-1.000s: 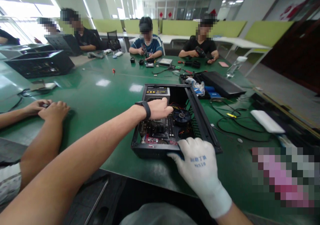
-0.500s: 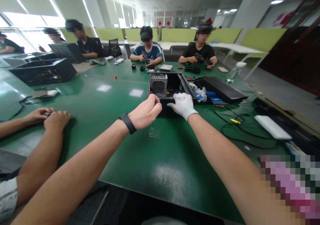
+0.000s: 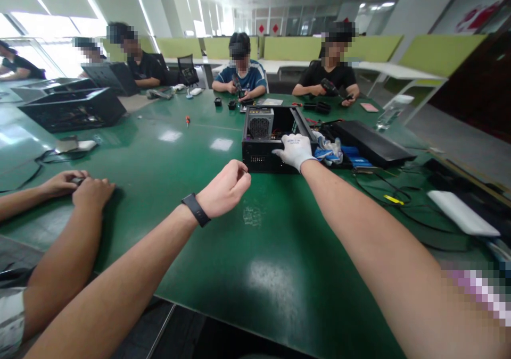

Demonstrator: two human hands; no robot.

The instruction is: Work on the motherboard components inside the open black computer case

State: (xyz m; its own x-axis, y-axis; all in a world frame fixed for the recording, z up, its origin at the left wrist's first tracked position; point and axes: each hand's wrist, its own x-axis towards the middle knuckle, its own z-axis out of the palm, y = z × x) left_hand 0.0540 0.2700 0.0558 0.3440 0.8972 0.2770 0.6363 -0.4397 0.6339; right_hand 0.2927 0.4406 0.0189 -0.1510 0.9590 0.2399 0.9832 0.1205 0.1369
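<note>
An open black computer case lies on the green table, with a power supply showing inside it at the left. My right hand, in a white glove, grips the near wall of the case, its fingers over the top edge and its thumb on the front. Bare, with a black watch on the wrist, my left hand is closed in a pinch above the table, in front of the case and apart from it. Whatever its fingertips hold is too small to make out.
Right of the case lie blue-and-white gloves, a black panel, cables and a white box. A person's hands rest at the left. More people sit across the table. An orange-handled tool lies beyond my left hand.
My left hand has drawn back from the case's near edge toward me. My right hand keeps its grip on the case. The view has shifted slightly.
</note>
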